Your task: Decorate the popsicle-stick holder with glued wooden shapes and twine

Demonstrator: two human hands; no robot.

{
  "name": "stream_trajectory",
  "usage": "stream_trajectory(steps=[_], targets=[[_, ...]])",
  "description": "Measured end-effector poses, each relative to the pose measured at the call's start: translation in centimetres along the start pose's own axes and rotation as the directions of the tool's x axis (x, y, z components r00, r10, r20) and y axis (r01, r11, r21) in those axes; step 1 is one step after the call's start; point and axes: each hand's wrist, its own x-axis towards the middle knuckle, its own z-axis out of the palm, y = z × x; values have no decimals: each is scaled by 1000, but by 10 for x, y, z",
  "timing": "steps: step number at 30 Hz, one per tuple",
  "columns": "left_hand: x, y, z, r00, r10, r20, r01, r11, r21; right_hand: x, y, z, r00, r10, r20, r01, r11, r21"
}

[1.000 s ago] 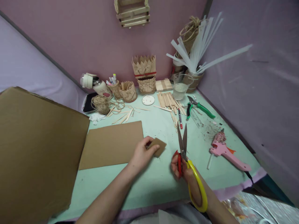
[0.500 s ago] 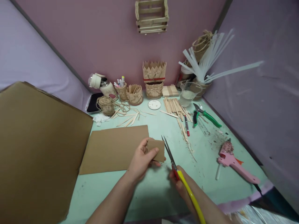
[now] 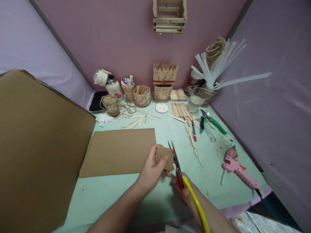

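Note:
A small piece of brown cardboard [image 3: 163,154] is pinched in my left hand [image 3: 152,170], thumb on top and fingers beneath. My right hand [image 3: 186,191] grips scissors [image 3: 178,166] with red and yellow handles. Their blades stand slightly apart, pointing away from me, close against the right edge of the small piece; whether they touch it I cannot tell. Left of my hands a larger rectangular cardboard sheet [image 3: 119,152] lies flat on the pale green table [image 3: 102,200].
A big cardboard panel [image 3: 41,152] rises at the left. On the right lie a pink glue gun [image 3: 239,171] and green-handled pruners [image 3: 216,124]. Wooden sticks [image 3: 182,111], a twine ball [image 3: 113,109], a plastic cup of liquid [image 3: 196,102] and decorated pots [image 3: 142,97] stand or lie at the back.
The view has shifted a little. My left hand has brought the cardboard piece nearer the scissors and tilted it slightly. The scissors stay in my right hand.

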Motion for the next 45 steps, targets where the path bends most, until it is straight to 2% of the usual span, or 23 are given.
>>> stream_trajectory(steps=[3,8,17,23,28,36,45], targets=[[-1,-1,1,1000,10,17,-10,1000,-2,-1,-1,-4,998,-14,60,18,998,-61],[0,-4,3,1000,10,29,-9,1000,-21,-4,0,-5,999,1,41,3,996,-86],[-3,-9,8,998,-20,66,22,999,-29,-3,10,-2,1000,20,-17,-19,999,41],[-3,-13,11,995,-35,93,40,998,-54,-8,8,-5,998,58,6,-58,996,-62],[-3,-12,13,995,-54,81,59,996,-64,-13,5,-9,999,47,4,-46,995,-89],[-4,-14,16,998,-29,58,34,996,-86,-13,17,-5,999,34,37,-32,997,-68],[-5,-18,20,999,-21,37,24,994,-107,-13,0,1,998,39,-52,-41,999,-34]])
